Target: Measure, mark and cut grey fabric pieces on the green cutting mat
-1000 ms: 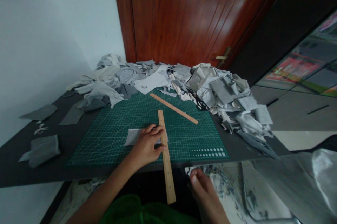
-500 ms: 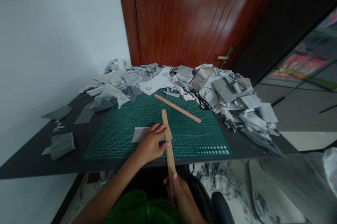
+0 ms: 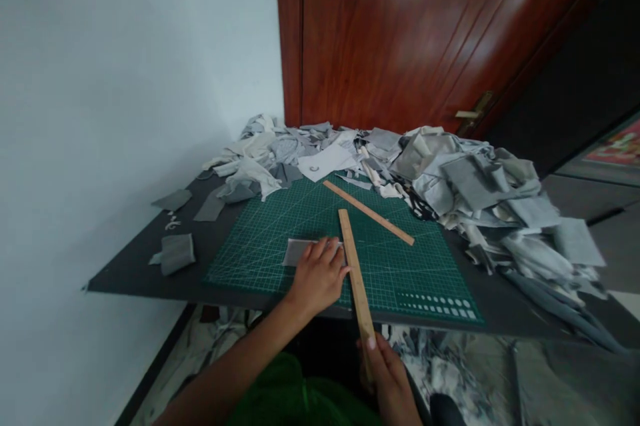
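Note:
A small grey rectangle of cloth (image 3: 295, 252) lies on the green cutting mat (image 3: 260, 226). My left hand (image 3: 320, 276) rests on that cloth, fingers laid out flat, its fingertips and thumb beside the left edge of a wooden ruler (image 3: 354, 259). The near end of this ruler juts past the table edge, where my right hand (image 3: 387, 369) is closed around it, thumb on top. Farther back, a second wooden ruler (image 3: 370, 213) lies slantwise on the mat. Part of the cloth is hidden under my left hand.
Heaped fabric scraps (image 3: 470, 179) fill the right side, and another pile (image 3: 255, 166) sits at the back left. Black-handled scissors (image 3: 420, 206) lie by the right heap. A folded grey piece (image 3: 177, 254) is at the left. Scraps litter the floor (image 3: 445, 373).
The view has turned left, shifting everything rightward. My left fingers have come off the ruler and flattened on the cloth. The ruler now sits by the cloth's right end instead of across it.

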